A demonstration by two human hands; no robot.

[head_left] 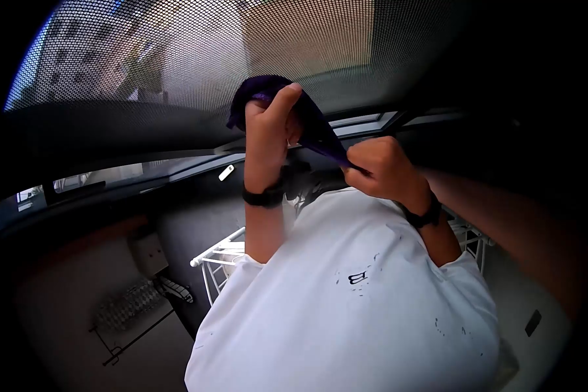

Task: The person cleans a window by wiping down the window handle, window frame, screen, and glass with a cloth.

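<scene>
A dark purple cloth item (320, 130), perhaps a small garment, is stretched between my two hands in front of my chest. My left hand (274, 121) is raised with its thumb up and grips the bunched upper end, which loops over the fingers and partly hides them. Lower and to the right, my right hand (380, 164) is closed in a fist on the narrow, pulled-taut end. The exact kind of the cloth cannot be made out. Both wrists carry black bands.
White bars of a drying rack (219, 251) show on both sides of my white T-shirt (346, 313). A mesh screen (144, 65) spans the top, with buildings beyond it. A dark metal rod with a patterned roll (127, 304) is at lower left.
</scene>
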